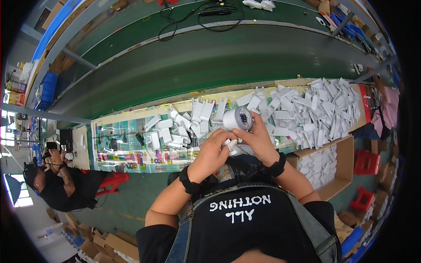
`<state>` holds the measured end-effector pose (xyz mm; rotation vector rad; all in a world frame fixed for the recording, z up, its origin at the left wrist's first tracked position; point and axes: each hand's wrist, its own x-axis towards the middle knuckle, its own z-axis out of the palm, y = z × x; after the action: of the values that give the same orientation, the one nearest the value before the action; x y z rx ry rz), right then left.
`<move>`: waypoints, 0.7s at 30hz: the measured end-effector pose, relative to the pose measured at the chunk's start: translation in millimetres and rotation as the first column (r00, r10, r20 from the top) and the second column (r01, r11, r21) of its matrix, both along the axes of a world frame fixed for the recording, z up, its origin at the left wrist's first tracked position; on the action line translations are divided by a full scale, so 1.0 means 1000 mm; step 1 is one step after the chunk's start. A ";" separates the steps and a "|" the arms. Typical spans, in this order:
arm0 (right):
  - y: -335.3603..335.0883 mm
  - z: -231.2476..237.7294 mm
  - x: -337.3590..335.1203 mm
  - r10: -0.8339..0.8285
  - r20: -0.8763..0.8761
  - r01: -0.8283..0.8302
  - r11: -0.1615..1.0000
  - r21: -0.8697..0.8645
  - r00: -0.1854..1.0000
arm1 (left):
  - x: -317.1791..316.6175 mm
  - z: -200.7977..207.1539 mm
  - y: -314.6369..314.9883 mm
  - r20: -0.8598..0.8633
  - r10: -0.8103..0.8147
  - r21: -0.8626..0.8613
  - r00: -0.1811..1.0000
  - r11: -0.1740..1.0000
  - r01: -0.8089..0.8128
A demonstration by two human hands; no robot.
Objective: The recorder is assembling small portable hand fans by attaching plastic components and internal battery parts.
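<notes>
Patterned worktable, mid-frame: right hand grips a white cylinder at centre; left hand apparently pinches a small white piece. Probable step: two-handed handling; the next move calls for steady support.

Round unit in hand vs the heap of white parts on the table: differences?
Shape: the round unit is a stubby cylinder; the white parts are mostly elongated.
Finish: the unit shows a grey rim and dark centre; the parts look plain.
Pose: unit held up, parts heaped loosely.
Shared: whitish colour.
</notes>
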<state>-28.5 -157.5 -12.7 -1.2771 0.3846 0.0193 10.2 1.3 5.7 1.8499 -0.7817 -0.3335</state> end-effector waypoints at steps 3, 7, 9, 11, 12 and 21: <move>0.000 0.001 0.002 -0.028 0.011 0.028 0.999 -0.018 1.000 | -0.004 0.001 0.000 -0.024 0.050 0.011 0.998 0.999 -0.049; 0.000 0.005 0.002 -0.007 -0.028 0.008 0.999 0.045 1.000 | -0.003 -0.011 0.003 0.163 0.025 -0.022 0.986 1.000 -0.021; 0.000 0.005 0.002 -0.002 -0.037 0.005 0.997 0.076 0.999 | 0.002 -0.011 0.005 0.240 -0.023 -0.014 0.970 1.000 0.028; -0.001 0.003 0.002 0.016 -0.067 -0.010 0.995 0.097 0.998 | 0.007 -0.005 0.007 0.434 -0.139 0.072 0.890 0.990 0.119; 0.000 0.002 0.002 0.014 -0.068 -0.007 0.995 0.098 0.998 | 0.008 -0.006 0.007 0.433 -0.141 0.073 0.890 0.990 0.121; -0.001 0.000 0.004 0.015 -0.087 -0.008 0.997 0.077 0.996 | 0.011 -0.010 0.005 0.506 -0.180 0.120 0.843 0.983 0.137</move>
<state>-24.4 -158.1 -13.0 -1.2058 0.4474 0.0990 21.4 6.5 -4.3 1.9790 -1.3115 0.0429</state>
